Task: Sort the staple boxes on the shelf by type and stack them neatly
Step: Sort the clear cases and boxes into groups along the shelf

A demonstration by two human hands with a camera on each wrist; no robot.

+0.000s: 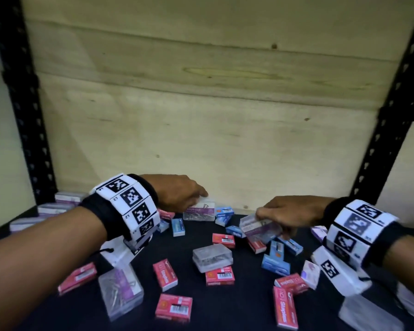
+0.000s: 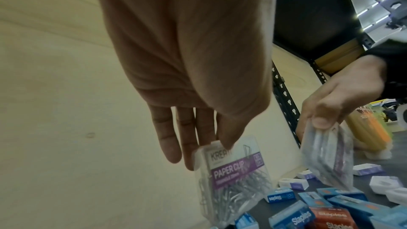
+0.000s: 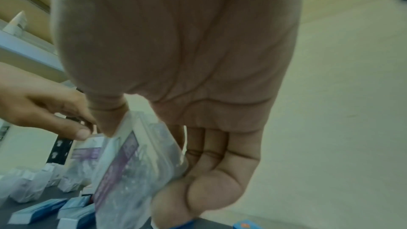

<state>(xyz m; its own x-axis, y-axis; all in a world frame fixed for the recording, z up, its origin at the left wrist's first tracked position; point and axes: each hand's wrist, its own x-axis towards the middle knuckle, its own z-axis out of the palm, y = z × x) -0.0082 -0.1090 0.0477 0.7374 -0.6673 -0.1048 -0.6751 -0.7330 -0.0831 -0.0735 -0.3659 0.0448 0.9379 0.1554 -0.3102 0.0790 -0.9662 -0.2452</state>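
Two hands over the dark shelf (image 1: 237, 311). Left hand (image 1: 177, 192): grip pinched on one upright clear paper-clip box (image 1: 198, 210) at the back wall. Right hand (image 1: 289, 213): grip clamped on a second clear box (image 1: 258, 229), raised. Loose on the shelf: at least eight red staple boxes (image 1: 165, 274), at least five blue staple boxes (image 1: 178, 226), and three white-purple boxes (image 1: 53, 209) at left.

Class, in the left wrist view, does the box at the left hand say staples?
No: the clear box the left hand pinches bears a purple PAPER CLIP label.
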